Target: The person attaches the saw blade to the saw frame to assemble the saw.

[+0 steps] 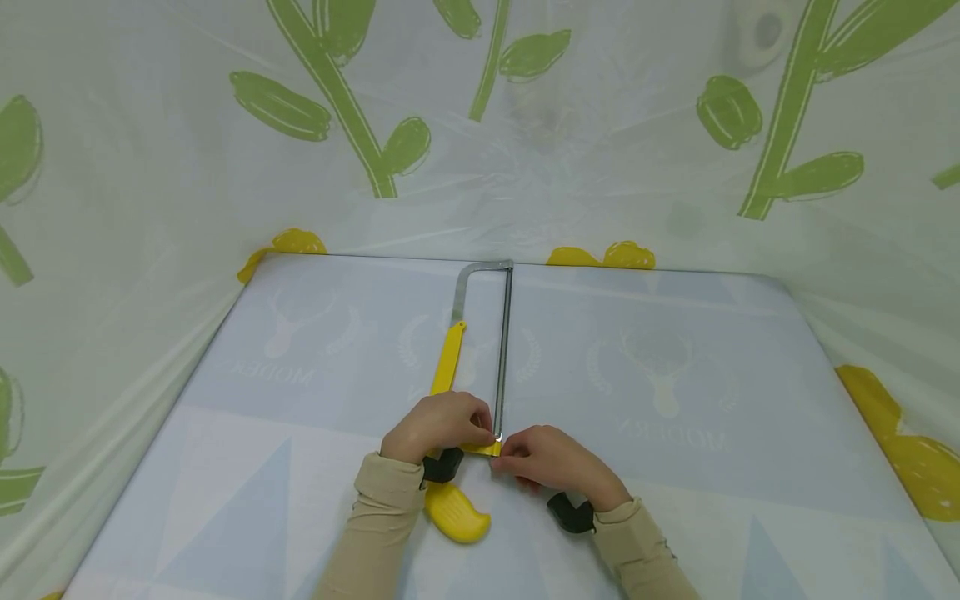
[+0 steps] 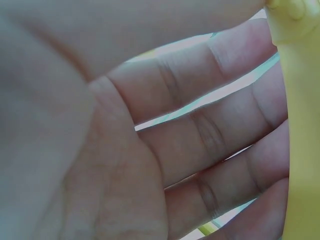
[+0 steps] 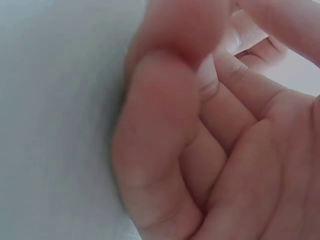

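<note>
A hacksaw (image 1: 447, 358) with a yellow frame and handle and a grey metal front bow lies on the table, its blade side to the right. My left hand (image 1: 442, 421) grips it near the handle, thumb and forefinger at the near end of the blade (image 1: 505, 350). In the left wrist view, the fingers (image 2: 200, 140) reach the yellow handle (image 2: 305, 135). My right hand (image 1: 551, 457) is curled, its fingertips pinching at the yellow corner where the blade ends. In the right wrist view the curled fingers (image 3: 155, 130) hide what lies between them.
The white table (image 1: 712, 500) carries pale deer prints and blue triangles. Behind it hangs a curtain (image 1: 585, 167) with green leaves and yellow flowers, meeting the table's back edge close to the saw's far end. A black band (image 1: 573, 512) sits at the right wrist.
</note>
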Demonstrator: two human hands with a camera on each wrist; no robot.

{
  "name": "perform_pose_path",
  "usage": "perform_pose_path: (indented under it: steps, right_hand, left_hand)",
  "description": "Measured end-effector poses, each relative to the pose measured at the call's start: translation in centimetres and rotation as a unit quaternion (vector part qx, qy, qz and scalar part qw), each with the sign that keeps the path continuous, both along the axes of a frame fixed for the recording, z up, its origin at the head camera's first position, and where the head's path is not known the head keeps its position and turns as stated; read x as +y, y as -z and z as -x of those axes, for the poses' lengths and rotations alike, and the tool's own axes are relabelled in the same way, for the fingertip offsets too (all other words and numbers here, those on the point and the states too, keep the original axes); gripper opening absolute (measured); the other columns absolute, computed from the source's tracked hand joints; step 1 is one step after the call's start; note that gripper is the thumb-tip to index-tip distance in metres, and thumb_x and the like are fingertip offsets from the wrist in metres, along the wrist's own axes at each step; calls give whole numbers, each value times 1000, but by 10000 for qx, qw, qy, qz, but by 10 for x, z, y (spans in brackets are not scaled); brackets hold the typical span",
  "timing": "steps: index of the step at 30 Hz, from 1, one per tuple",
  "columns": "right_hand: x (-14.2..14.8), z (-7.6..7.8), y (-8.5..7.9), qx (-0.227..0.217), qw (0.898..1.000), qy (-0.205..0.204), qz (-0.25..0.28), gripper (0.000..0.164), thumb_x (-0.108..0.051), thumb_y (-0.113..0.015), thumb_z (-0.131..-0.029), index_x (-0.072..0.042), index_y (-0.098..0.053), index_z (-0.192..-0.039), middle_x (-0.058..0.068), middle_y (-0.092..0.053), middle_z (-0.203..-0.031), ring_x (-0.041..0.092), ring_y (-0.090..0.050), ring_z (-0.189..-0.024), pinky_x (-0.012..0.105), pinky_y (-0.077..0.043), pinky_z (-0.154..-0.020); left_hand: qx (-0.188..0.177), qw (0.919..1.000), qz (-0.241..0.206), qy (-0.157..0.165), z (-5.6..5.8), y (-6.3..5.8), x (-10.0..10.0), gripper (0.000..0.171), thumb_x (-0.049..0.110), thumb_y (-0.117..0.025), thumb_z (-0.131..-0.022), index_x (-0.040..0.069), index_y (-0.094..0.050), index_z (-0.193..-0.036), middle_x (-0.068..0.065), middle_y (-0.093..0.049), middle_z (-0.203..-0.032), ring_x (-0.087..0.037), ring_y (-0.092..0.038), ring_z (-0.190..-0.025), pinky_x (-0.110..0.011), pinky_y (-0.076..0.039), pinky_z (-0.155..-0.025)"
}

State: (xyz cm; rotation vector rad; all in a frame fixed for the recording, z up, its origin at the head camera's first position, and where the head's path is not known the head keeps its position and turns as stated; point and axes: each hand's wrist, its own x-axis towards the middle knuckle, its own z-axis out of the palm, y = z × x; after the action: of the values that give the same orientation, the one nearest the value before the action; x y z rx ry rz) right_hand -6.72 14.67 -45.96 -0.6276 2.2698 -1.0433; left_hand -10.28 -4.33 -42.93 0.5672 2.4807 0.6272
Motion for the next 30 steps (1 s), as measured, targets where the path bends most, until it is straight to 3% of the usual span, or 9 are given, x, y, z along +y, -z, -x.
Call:
perform_pose_path:
  steps: [10,19,30]
  right_hand:
    - [-1,-1,-3,-33,9999,72,-138,35,-47,-52,-85,-16,-62,-70,-4,-51,-52,11,-49,-45,25,-39,-48]
    - [1,0,-2,-25,9997,-59,-228,18,-32,-54,-87,-20,-62,-78,-5,-52,-55,9,-47,-47,25,-39,-51]
    - [1,1,-1,187,9993,-163,-267,9,-22,-53,-87,-20,-61,-81,-7,-48,-53,8,-45,-46,24,-38,-51]
  left_hand:
    - [-137,9999,71,-74,-1,-1,1,11,33,-64,-80,26,-64,-72,13,-56,-68,-8,-50,-62,-26,-41,-59]
    - [-228,9995,98,-186,-1,-3,2,10,33,-64,-80,25,-67,-73,12,-57,-67,-9,-51,-62,-27,-41,-59]
    - [-176,9997,87,-154,-1,-2,2,11,32,-64,-79,25,-66,-72,12,-57,-66,-8,-50,-60,-26,-40,-58]
